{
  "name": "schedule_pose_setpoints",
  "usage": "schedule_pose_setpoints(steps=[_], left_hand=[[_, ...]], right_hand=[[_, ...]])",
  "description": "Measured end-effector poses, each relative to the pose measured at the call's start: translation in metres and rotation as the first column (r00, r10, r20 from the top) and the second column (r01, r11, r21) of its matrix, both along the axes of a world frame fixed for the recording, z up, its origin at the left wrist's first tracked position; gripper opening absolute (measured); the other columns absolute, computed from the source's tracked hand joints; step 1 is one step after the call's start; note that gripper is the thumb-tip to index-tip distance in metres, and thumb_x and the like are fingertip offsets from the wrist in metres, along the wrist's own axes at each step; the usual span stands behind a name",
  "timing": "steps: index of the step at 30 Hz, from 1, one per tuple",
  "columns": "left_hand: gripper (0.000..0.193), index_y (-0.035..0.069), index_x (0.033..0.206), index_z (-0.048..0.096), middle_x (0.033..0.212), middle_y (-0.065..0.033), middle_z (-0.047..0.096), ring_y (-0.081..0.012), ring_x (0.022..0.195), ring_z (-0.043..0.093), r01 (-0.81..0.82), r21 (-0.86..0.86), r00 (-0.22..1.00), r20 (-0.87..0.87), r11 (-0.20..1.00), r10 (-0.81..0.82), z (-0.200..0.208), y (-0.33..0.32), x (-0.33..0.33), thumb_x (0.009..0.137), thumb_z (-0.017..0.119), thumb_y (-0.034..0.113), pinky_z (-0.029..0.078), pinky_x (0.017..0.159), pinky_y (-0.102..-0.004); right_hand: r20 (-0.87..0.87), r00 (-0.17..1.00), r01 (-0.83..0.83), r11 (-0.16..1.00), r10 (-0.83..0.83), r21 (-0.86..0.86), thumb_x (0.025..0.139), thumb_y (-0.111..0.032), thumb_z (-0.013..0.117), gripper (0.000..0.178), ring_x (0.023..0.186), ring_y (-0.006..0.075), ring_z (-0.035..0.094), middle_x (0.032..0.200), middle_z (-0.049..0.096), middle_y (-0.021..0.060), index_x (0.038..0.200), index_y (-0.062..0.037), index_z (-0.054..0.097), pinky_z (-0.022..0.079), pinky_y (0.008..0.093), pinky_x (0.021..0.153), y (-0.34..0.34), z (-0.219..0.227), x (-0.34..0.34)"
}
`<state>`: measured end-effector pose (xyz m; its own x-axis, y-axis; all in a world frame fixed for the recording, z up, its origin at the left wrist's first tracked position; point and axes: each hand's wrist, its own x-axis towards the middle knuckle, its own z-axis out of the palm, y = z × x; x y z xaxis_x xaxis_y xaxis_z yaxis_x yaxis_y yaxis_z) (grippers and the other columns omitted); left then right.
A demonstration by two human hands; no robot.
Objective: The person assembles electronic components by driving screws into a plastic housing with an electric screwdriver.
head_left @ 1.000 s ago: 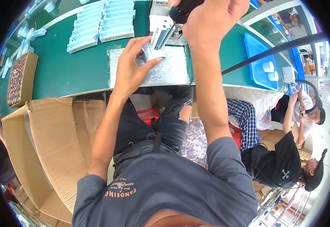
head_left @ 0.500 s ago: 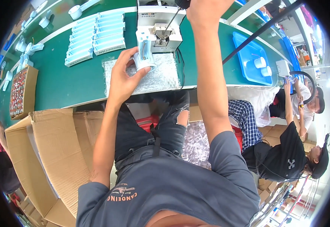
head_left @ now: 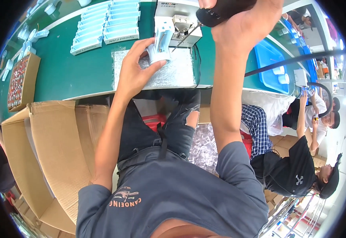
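My left hand (head_left: 138, 68) is closed round the wide round base of a light blue plastic fan housing (head_left: 164, 39), which stands upright with thin wires showing inside. A black electric screwdriver (head_left: 226, 11) is gripped in my right hand (head_left: 242, 29) at the upper right. Its long thin bit (head_left: 188, 37) slants down to the left, and the tip ends just right of the housing, apart from it. Behind the bit stands a white screw feeder (head_left: 190, 37). Whether a screw sits on the tip is too small to tell.
Bubble wrap (head_left: 181, 77) lies under the housing on the green bench (head_left: 62, 75). Light blue shells (head_left: 121, 23) are stacked behind. A box of small motors (head_left: 22, 81) stands left, a blue tray (head_left: 262, 59) right. A cardboard box (head_left: 58, 146) is beside me; co-workers sit to the right.
My right hand has brought the screwdriver nearer and lower, and its tip has moved from the feeder's front toward the housing. My left hand keeps its hold. The whole view has shifted slightly.
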<state>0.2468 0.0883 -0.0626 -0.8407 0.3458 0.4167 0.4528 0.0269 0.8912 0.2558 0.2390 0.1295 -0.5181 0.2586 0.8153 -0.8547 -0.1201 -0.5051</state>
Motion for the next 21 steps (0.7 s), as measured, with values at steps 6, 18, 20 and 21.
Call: schedule_pose_setpoints(steps=[6, 18, 20, 21], left_hand=[[0.058, -0.002, 0.134, 0.061, 0.13, -0.0133, 0.063, -0.025, 0.115, 0.064, -0.014, -0.005, 1.0, -0.019, 1.0, 0.014, -0.002, -0.008, -0.001, 0.082, 0.084, 0.01, 0.051, 0.1, -0.0365], [0.059, -0.001, 0.136, 0.063, 0.131, -0.0135, 0.064, -0.0247, 0.115, 0.065, -0.028, -0.023, 0.999, -0.036, 0.999, 0.028, 0.0, -0.005, -0.001, 0.082, 0.084, 0.009, 0.052, 0.098, -0.0364], [0.059, -0.001, 0.135, 0.063, 0.131, -0.0134, 0.064, -0.0247, 0.115, 0.065, -0.026, -0.021, 0.999, -0.03, 0.999, 0.025, 0.002, -0.004, 0.0, 0.082, 0.084, 0.009, 0.052, 0.097, -0.0361], [0.059, -0.001, 0.135, 0.063, 0.13, -0.0133, 0.064, -0.0248, 0.115, 0.065, -0.027, -0.018, 0.999, -0.025, 0.999, 0.027, 0.003, -0.004, 0.0, 0.082, 0.084, 0.009, 0.052, 0.097, -0.0358]], right_hand=[[-0.063, 0.998, 0.012, 0.989, -0.002, 0.149, 0.109, -0.042, 0.052, 0.037, 0.047, 0.0121, 0.056, 0.069, 0.062, 0.0082, 0.106, -0.0054, 0.05, 0.045, 0.0223, 0.041, -0.015, -0.02, -0.015], [-0.045, 0.998, -0.049, 0.995, 0.053, 0.086, 0.109, -0.035, 0.055, 0.033, 0.05, 0.0114, 0.055, 0.071, 0.061, 0.0083, 0.116, -0.0032, 0.051, 0.044, 0.0224, 0.043, -0.022, -0.031, -0.017], [-0.061, 0.996, -0.054, 0.997, 0.058, 0.061, 0.109, -0.034, 0.055, 0.036, 0.052, 0.0109, 0.055, 0.073, 0.059, 0.0069, 0.124, -0.0021, 0.05, 0.043, 0.0223, 0.043, -0.027, -0.03, -0.017], [-0.058, 0.998, -0.034, 0.999, 0.036, 0.041, 0.109, -0.033, 0.055, 0.036, 0.053, 0.0106, 0.056, 0.074, 0.059, 0.0065, 0.127, -0.0017, 0.05, 0.043, 0.0222, 0.043, -0.028, -0.029, -0.017]])
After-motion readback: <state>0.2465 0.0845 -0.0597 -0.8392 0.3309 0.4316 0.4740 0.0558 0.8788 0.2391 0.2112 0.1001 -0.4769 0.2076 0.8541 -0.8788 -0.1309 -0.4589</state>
